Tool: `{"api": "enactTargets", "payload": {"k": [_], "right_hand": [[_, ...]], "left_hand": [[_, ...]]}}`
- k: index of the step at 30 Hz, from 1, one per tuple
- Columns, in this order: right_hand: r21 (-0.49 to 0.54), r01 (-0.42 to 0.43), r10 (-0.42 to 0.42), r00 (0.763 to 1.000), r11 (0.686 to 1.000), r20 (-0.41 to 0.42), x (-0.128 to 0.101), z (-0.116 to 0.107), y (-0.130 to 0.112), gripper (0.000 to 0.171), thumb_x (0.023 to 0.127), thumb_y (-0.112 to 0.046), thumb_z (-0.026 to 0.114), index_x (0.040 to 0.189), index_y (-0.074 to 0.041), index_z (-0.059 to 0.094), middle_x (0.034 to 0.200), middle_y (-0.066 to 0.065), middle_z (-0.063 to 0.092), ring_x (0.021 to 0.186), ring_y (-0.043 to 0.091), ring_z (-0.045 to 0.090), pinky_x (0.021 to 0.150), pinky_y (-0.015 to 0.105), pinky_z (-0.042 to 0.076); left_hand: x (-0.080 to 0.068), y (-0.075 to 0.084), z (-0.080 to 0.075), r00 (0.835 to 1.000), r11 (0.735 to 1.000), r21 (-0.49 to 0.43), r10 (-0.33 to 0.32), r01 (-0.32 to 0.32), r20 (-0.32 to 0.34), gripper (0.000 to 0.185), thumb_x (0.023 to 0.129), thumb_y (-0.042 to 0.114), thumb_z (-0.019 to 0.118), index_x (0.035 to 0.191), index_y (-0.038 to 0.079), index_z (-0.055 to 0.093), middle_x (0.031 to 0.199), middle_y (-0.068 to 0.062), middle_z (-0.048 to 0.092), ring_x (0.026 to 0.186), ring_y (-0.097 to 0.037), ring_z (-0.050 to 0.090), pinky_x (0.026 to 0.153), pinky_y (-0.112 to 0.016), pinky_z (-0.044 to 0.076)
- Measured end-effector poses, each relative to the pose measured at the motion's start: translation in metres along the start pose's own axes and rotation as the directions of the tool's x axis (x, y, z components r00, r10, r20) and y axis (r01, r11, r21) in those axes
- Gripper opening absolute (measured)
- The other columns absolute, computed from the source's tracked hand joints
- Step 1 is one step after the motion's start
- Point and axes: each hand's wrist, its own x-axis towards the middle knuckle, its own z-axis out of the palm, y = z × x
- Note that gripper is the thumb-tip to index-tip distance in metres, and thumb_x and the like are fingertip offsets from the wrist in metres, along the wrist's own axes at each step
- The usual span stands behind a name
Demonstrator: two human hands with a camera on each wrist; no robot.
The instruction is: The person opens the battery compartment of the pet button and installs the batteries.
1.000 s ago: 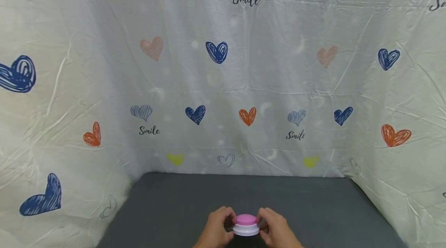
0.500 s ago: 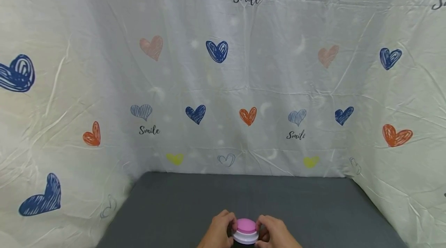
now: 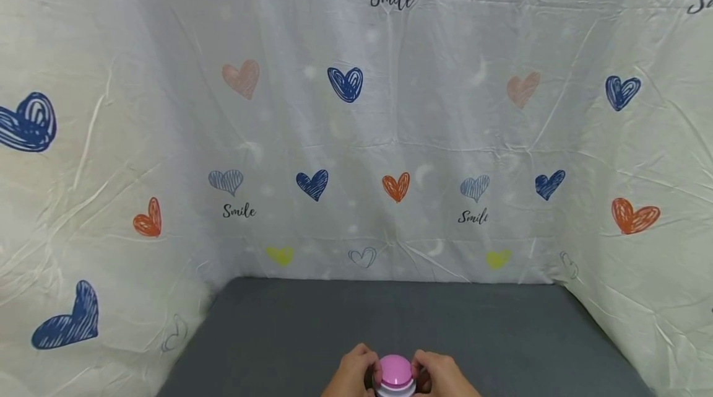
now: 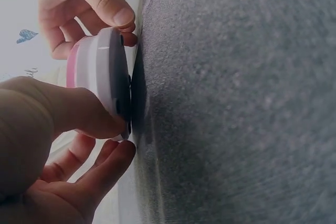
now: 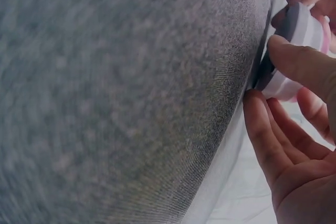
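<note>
Both wrists are cut off at the frame's bottom edge. The left hand (image 3: 350,375) and right hand (image 3: 440,375) curl their fingers (image 4: 100,124) round a pink-topped white puck (image 3: 395,377), pinched between them, apparently just above the grey desk (image 3: 390,316). Beyond the fingertips hangs a heart-print sheet (image 3: 356,124).

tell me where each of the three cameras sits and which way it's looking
Head: worn on the head, facing forward and down at the grey mat and the heart-print sheet; both hands show at the bottom edge, left hand and right hand, gripping the pink-and-white button.
Left wrist: low beside the mat, rolled sideways, looking across at the button; left hand in front, right hand beyond.
Right wrist: low on the other side, also rolled, mostly mat; right-hand fingers near.
Shared: both wrist views show the button's dark underside above the mat.
</note>
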Motion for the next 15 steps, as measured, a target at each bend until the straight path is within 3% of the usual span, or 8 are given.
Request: {"api": "enactTargets", "payload": {"k": [5, 8, 9, 12, 15], "right_hand": [[-0.113, 0.169, -0.176, 0.983, 0.979, -0.052, 0.004, 0.015, 0.043, 0.036, 0.075, -0.011, 0.094, 0.093, -0.018, 0.064, 0.085, -0.013, 0.062, 0.076, -0.009, 0.059, 0.061, 0.015, 0.052], [-0.162, 0.198, -0.210, 0.975, 0.967, -0.065, 0.004, 0.015, 0.042, 0.031, 0.076, -0.016, 0.094, 0.090, -0.019, 0.067, 0.080, -0.014, 0.059, 0.072, -0.010, 0.053, 0.059, 0.015, 0.048], [-0.162, 0.174, -0.185, 0.981, 0.971, -0.056, 0.004, 0.013, 0.034, 0.028, 0.078, -0.016, 0.093, 0.089, -0.020, 0.067, 0.080, -0.015, 0.058, 0.072, -0.010, 0.051, 0.060, 0.015, 0.047], [-0.146, 0.039, -0.037, 0.999, 0.989, 0.015, 0.002, -0.003, -0.001, 0.019, 0.083, -0.012, 0.089, 0.090, -0.015, 0.071, 0.080, -0.012, 0.061, 0.073, -0.005, 0.052, 0.062, 0.022, 0.049], [-0.154, -0.055, 0.063, 0.997, 0.986, 0.051, 0.000, -0.016, -0.007, 0.013, 0.091, -0.017, 0.086, 0.093, -0.017, 0.073, 0.085, -0.017, 0.063, 0.076, -0.007, 0.055, 0.066, 0.023, 0.051]], "left_hand": [[-0.001, -0.004, 0.002, 0.999, 0.999, -0.004, 0.032, -0.032, -0.009, 0.035, 0.070, -0.006, 0.079, 0.085, 0.024, 0.068, 0.102, 0.012, 0.053, 0.082, 0.000, 0.051, 0.070, -0.023, 0.048], [-0.005, 0.006, -0.001, 0.993, 0.994, -0.004, 0.107, -0.108, -0.044, 0.034, 0.070, -0.009, 0.077, 0.084, 0.021, 0.069, 0.099, 0.013, 0.053, 0.080, 0.003, 0.050, 0.069, -0.020, 0.048], [-0.008, 0.014, -0.004, 0.991, 0.992, -0.004, 0.125, -0.126, -0.056, 0.033, 0.069, -0.011, 0.075, 0.083, 0.019, 0.070, 0.097, 0.012, 0.054, 0.079, 0.003, 0.050, 0.068, -0.021, 0.049], [-0.008, 0.011, -0.005, 0.979, 0.984, 0.019, 0.178, -0.177, -0.102, 0.033, 0.070, -0.010, 0.073, 0.083, 0.020, 0.069, 0.095, 0.014, 0.055, 0.078, 0.005, 0.052, 0.067, -0.019, 0.050], [-0.011, 0.017, -0.015, 0.976, 0.987, 0.022, 0.163, -0.161, -0.142, 0.030, 0.073, -0.006, 0.073, 0.084, 0.021, 0.069, 0.092, 0.013, 0.057, 0.077, 0.003, 0.055, 0.066, -0.021, 0.052]]}}
